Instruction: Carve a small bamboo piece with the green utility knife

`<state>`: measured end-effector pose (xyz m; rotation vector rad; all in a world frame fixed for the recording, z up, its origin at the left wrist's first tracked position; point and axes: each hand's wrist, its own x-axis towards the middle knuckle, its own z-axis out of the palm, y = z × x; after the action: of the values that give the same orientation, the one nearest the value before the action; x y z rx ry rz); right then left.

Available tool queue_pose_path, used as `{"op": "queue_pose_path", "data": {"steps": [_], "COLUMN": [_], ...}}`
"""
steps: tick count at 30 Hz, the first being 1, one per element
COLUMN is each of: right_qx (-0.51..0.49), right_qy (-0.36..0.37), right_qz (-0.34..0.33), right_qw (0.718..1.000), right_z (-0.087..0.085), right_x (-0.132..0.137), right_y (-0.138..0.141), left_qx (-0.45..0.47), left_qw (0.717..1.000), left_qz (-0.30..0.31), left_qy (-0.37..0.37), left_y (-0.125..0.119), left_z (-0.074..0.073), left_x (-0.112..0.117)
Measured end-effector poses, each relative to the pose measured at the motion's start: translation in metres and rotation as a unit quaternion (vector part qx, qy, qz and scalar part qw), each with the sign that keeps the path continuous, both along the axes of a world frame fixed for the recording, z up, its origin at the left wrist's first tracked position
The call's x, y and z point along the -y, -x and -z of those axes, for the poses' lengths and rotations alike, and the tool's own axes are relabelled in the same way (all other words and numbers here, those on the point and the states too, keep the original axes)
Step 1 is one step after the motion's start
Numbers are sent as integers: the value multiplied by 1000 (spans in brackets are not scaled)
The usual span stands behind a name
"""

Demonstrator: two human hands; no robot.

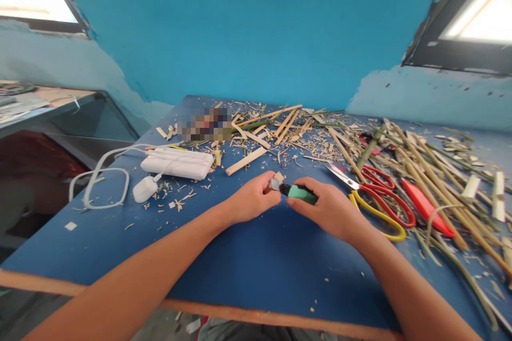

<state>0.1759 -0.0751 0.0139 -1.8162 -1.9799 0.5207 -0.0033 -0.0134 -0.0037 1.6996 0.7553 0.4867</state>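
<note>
My left hand (pixel 256 197) is closed in a pinch on a small pale piece of bamboo (pixel 279 176), held a little above the table. In my right hand (pixel 332 208), the fingers wrap round a green-handled knife (pixel 302 194) with a black collar, pointing left. Its grey front end meets the bamboo piece at my left fingertips; the exact contact is too small to make out. Right of my right hand lie scissors with red handles (pixel 388 194) and another pair with a yellow handle (pixel 380 221).
Bamboo strips (pixel 288 125) and shavings cover the back of the blue table (pixel 256 272). Longer sticks (pixel 432 186) and a red pointed object (pixel 428 208) lie on the right. A white power strip (pixel 176 164), a white plug (pixel 144 189) and looped cable (pixel 96 181) sit left.
</note>
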Motion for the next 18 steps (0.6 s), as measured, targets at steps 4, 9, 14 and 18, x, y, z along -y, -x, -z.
{"op": "queue_pose_path", "data": {"steps": [4,9,14,18], "right_qx": [-2,-25,-33,-23], "right_qy": [8,9,3,-4], "right_qz": [8,9,9,18], "right_qw": [1000,1000,999,1000], "right_z": [1,4,5,4], "right_x": [0,-1,-1,0], "right_y": [0,-1,0,2], "left_qx": [-12,-31,-39,-46], "left_qw": [1000,998,997,996], "left_qz": [-1,-13,-18,-26], "left_qy": [-9,-47,-59,-68], "left_y": [-1,1,1,0], "left_z": [0,5,6,3], "left_x": [1,-3,-4,-3]}}
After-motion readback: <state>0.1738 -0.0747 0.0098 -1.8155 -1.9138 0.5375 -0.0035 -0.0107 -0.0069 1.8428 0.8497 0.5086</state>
